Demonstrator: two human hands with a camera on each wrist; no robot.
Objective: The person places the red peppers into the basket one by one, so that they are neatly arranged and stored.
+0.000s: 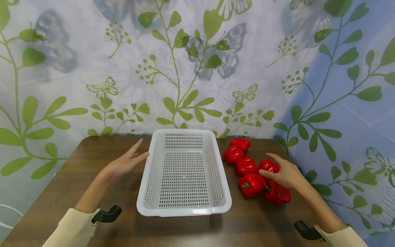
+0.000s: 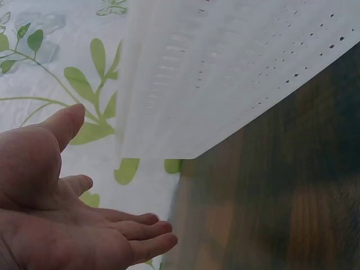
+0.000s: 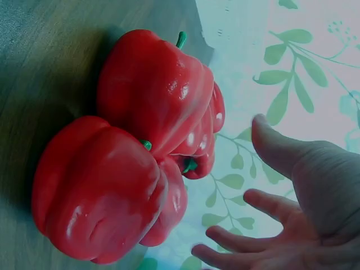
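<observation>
A white perforated plastic basket (image 1: 184, 209) stands in the middle of the table, with nothing inside. My left hand (image 1: 124, 165) is at its left side, fingers extended and thumb near the rim; the left wrist view shows the palm (image 2: 67, 225) beside the basket wall (image 2: 225, 79). To the right of the basket lies a cluster of red bell peppers (image 1: 252, 184) with green stems. Over the right part of this cluster hovers my right hand (image 1: 285, 174), fingers spread and holding nothing. The right wrist view has the nearest bell pepper (image 3: 98, 191) left of the fingers.
The brown wooden table (image 1: 114, 226) runs back to a wall hanging (image 1: 185, 85) printed with green leaves and butterflies. Black wrist straps (image 1: 108, 214) sit on both forearms, at the cuffs of cream sleeves.
</observation>
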